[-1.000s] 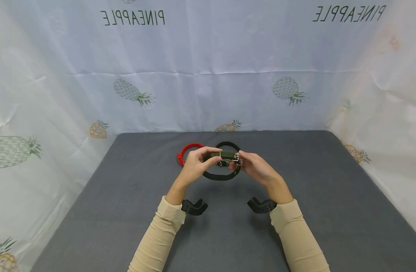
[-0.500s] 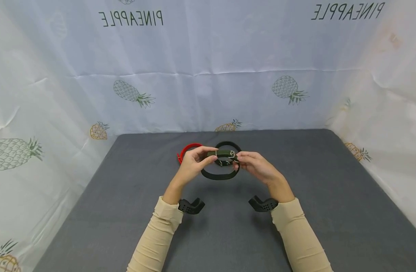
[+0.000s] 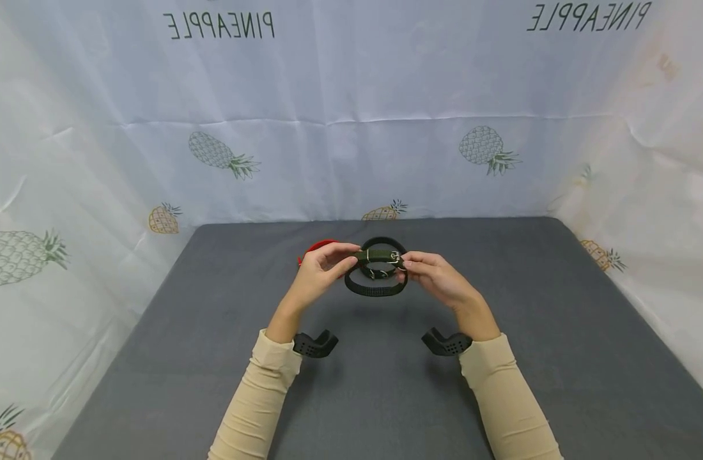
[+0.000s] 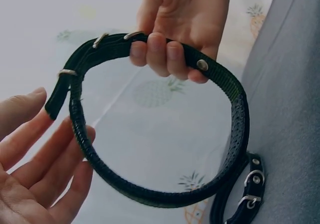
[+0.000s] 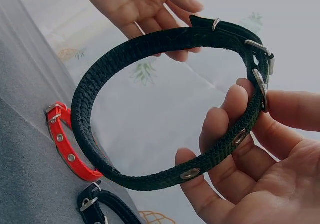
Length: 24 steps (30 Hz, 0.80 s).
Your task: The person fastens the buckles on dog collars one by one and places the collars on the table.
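A dark green dog collar (image 3: 380, 256), fastened into a loop, is held up above the table between both hands. My left hand (image 3: 319, 271) has thumb and index finger at the strap's free end, just past the metal keeper (image 4: 67, 72); its other fingers lie against the outside of the loop in the left wrist view. My right hand (image 3: 443, 281) grips the collar beside the silver buckle (image 5: 257, 47) and D-ring (image 5: 261, 89), thumb on the outside, fingers inside the loop. Metal eyelets (image 5: 190, 173) show along the strap near the right fingers.
Behind the held collar, a black collar (image 3: 384, 241) with a silver buckle lies on the grey table (image 3: 242, 358). To its left a red collar (image 3: 321, 244) is partly hidden by the left hand. A white pineapple-print curtain (image 3: 351, 160) borders the table.
My left fingers have slid left along the strap, from near the keeper to the strap's end. The collar has risen slightly and moved a little left. More of the red collar is covered.
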### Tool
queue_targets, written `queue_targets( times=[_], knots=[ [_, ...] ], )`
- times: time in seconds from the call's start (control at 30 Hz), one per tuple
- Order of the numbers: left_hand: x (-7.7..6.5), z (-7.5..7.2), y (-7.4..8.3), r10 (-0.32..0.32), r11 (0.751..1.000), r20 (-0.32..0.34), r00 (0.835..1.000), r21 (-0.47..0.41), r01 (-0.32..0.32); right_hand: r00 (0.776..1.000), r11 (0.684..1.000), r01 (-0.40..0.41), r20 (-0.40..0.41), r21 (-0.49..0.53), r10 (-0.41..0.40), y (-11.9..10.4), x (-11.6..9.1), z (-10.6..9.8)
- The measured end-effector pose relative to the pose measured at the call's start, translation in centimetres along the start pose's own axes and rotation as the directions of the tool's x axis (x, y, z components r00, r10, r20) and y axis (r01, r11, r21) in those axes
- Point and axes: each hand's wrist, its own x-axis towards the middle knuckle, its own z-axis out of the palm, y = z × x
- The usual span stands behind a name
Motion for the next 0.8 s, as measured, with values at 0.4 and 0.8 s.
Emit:
queue_targets(
  times=[0.4, 0.8],
  knots=[
    [0.1, -0.7, 0.2, 0.011, 0.997, -0.020, 1.000, -0.071, -0.013, 0.999, 1.000, 0.023, -0.029, -0.007, -0.023, -0.3, -0.2, -0.5],
    [-0.1, -1.4, 0.4, -0.010, 0.997, -0.024, 1.000, -0.076, 0.009, 0.990, 0.985, -0.048, -0.140, -0.168, 0.024, -0.7, -0.1, -1.5]
  ],
)
